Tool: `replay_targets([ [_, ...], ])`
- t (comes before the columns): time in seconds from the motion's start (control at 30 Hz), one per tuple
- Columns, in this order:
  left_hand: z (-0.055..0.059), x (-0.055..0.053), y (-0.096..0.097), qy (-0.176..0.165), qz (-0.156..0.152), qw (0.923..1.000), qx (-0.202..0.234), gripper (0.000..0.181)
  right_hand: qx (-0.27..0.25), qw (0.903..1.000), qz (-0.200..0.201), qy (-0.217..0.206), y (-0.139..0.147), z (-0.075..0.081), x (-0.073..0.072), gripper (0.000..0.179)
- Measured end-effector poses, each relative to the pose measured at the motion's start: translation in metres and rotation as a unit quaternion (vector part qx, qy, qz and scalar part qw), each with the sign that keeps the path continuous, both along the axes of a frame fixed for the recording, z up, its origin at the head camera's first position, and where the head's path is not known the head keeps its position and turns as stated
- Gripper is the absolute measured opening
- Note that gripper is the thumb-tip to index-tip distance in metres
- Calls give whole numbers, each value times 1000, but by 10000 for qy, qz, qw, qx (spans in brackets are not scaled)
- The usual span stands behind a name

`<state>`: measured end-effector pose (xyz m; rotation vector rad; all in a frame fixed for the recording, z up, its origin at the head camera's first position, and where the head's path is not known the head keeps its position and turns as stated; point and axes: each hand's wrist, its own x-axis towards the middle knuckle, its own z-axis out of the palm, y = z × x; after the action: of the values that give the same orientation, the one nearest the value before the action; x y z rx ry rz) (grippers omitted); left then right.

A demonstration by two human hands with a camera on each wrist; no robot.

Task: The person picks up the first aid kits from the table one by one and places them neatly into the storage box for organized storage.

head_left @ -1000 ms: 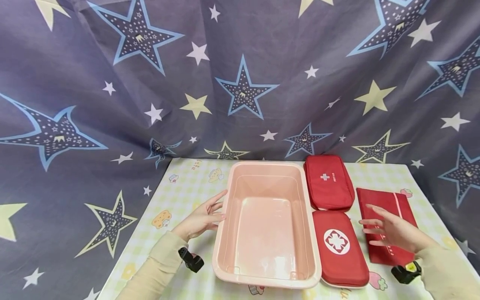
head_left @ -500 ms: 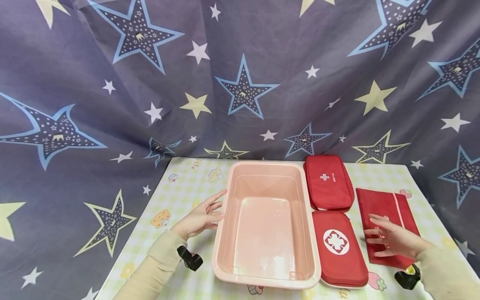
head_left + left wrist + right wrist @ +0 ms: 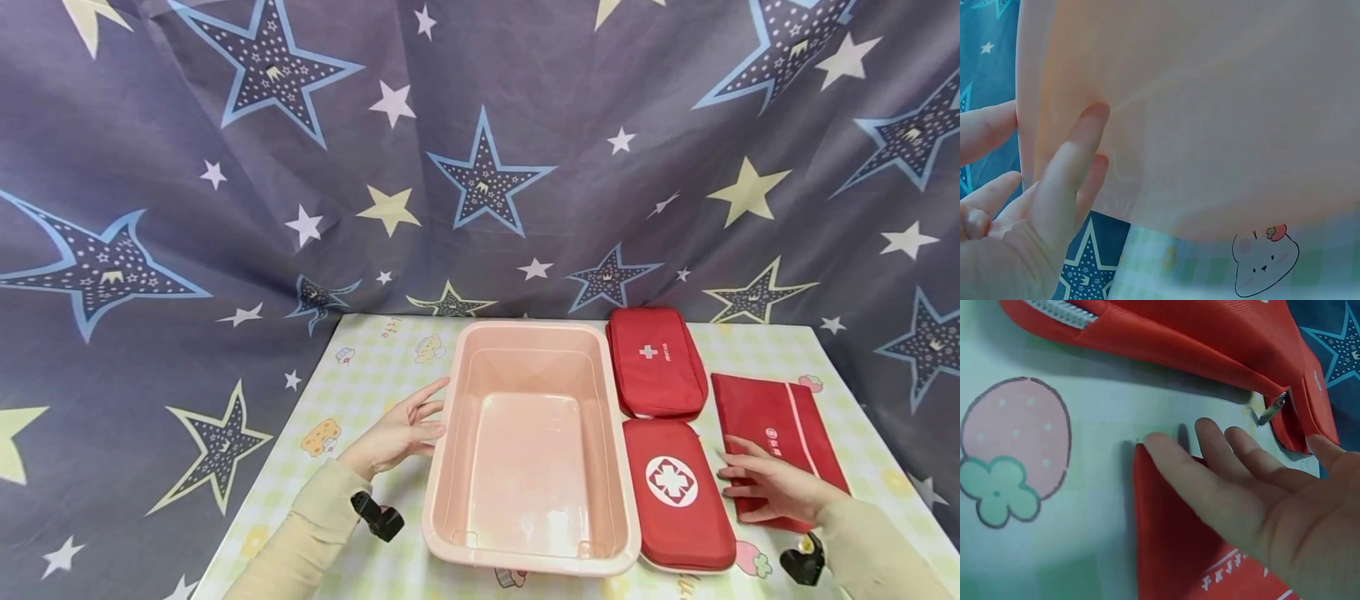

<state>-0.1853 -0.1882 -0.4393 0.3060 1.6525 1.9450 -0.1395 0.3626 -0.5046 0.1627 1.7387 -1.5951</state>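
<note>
A pale pink plastic basin [image 3: 528, 563] stands mid-table with nothing in it. My left hand [image 3: 401, 433] touches its left outer wall with extended fingers; in the left wrist view the thumb [image 3: 1063, 172] lies along the pink wall [image 3: 1222, 125]. Over the near left part of a flat red pouch [image 3: 772, 404] is my right hand [image 3: 780, 483], fingers spread and slightly bent. The right wrist view has its thumb [image 3: 1191, 487] at a corner of the pouch [image 3: 1169, 531]. Whether the thumb presses on it, I cannot tell.
A red hard-shell first-aid case [image 3: 708, 525] with a white cross emblem lies against the basin's right side. Behind it sits a red first-aid bag [image 3: 652, 392] with a zip. A checked cloth [image 3: 360, 358] covers the table, and a starry curtain [image 3: 450, 250] hangs behind.
My right hand has come down and nearer to me over the flat red pouch, its fingers lower along the pouch's left edge. The left hand stays at the basin wall.
</note>
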Motion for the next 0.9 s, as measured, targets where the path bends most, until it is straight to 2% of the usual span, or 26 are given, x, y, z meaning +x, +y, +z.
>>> replay_targets([
  [0.2, -2, 1, -1, 108, -90, 9999, 25, 80, -99, 9999, 39, -19, -7, -2, -2, 82],
  [0.5, -4, 1, -2, -33, -87, 9999, 57, 81, 133, 9997, -197, -96, -23, -9, -5, 82],
  [0.63, -5, 2, -2, 6, -93, 9999, 95, 81, 500, 9982, -334, 8, -29, -13, -5, 87],
  [0.8, -4, 2, -2, 15, -110, 9998, 140, 81, 1062, 9926, -448, 382, -34, -19, -4, 91],
  [0.9, -3, 3, -2, 33, -119, 9999, 112, 81, 1227, 9898, -476, 541, -36, -20, -5, 91],
])
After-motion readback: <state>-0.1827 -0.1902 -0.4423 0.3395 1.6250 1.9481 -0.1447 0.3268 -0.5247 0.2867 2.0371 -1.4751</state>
